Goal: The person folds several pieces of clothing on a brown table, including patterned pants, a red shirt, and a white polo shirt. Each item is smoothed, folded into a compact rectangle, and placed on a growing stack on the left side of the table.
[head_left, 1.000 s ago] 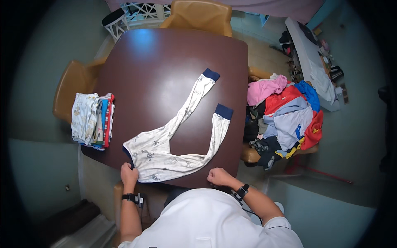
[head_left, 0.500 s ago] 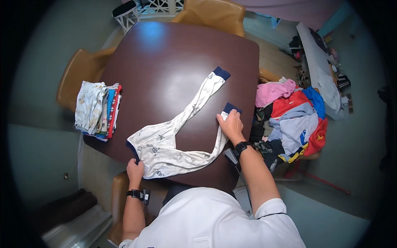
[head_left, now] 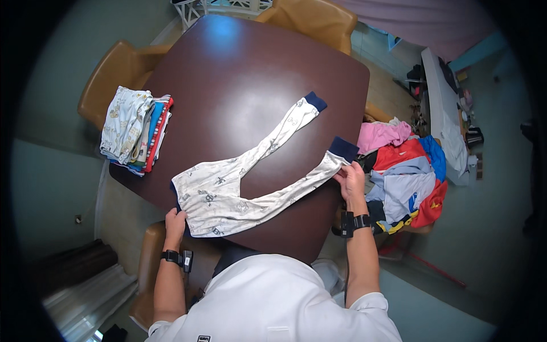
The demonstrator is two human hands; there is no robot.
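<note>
A pair of white patterned pants (head_left: 219, 196) with navy cuffs and a navy waistband lies spread on the dark brown table (head_left: 256, 68), legs pointing to the far right. My left hand (head_left: 175, 221) pinches the waistband at its near corner. With fingers closed, my right hand (head_left: 350, 179) grips the edge of the nearer leg just below its navy cuff (head_left: 343, 149). That leg is stretched fairly straight between my hands. The farther leg, ending in another navy cuff (head_left: 316, 101), rests untouched on the tabletop.
A stack of folded clothes (head_left: 134, 131) sits on the table's left edge. Right of the table, a loose heap of colourful clothes (head_left: 404, 171) is piled on a chair. Tan armchairs (head_left: 117, 80) stand around the table, one (head_left: 310, 23) at the far side.
My right hand has moved right and regripped the nearer leg below its cuff, straightening the bent leg outward. My left hand keeps its hold on the waistband. The view has shifted slightly.
</note>
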